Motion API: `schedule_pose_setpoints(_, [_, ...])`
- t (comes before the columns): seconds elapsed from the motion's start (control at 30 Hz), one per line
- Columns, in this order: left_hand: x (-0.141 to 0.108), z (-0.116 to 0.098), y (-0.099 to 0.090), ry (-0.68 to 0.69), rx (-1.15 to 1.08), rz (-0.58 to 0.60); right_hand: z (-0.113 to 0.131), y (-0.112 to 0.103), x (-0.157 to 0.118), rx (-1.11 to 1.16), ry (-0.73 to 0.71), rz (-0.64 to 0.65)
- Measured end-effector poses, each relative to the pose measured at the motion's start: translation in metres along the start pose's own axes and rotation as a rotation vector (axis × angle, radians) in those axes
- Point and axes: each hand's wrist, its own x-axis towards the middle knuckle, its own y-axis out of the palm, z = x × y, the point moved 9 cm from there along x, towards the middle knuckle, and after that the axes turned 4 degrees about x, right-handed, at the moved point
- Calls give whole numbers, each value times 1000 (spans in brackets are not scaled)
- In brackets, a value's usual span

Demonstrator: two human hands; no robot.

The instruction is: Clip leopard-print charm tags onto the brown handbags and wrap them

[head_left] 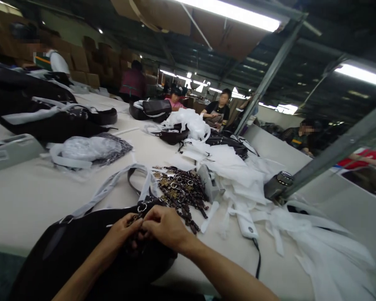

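A large dark handbag lies at the table's front edge, its strap covered in white wrapping. Over the bag, my left hand is closed on a dark brown bag charm, most of it hidden by the fingers. My right hand meets it there, thumb and fingers pinched on the same charm. Just above the fingertips shows a silver ring at the bag's top. Beyond my hands lies a heap of brown and gold charms with metal rings.
White wrapping sheets and strips cover the right side, around a white corded device and a dark flask. A plastic-wrapped bundle and other dark bags lie left. A metal post slants at right. Several people work beyond.
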Motion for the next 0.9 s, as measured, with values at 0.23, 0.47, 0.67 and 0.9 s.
schedule_pose_setpoints(0.23, [7, 12, 8, -50, 13, 36, 1, -62, 65, -510, 61, -247])
schedule_pose_setpoints(0.47, [11, 11, 7, -12, -7, -45, -63, -54, 109, -466, 306, -193])
schedule_pose_setpoints(0.67, [27, 10, 23, -32, 0, 33, -94, -109, 104, -372, 327, -247])
schedule_pose_setpoints(0.9, [41, 7, 36, -57, 18, 132, -66, -72, 119, -418, 203, -32])
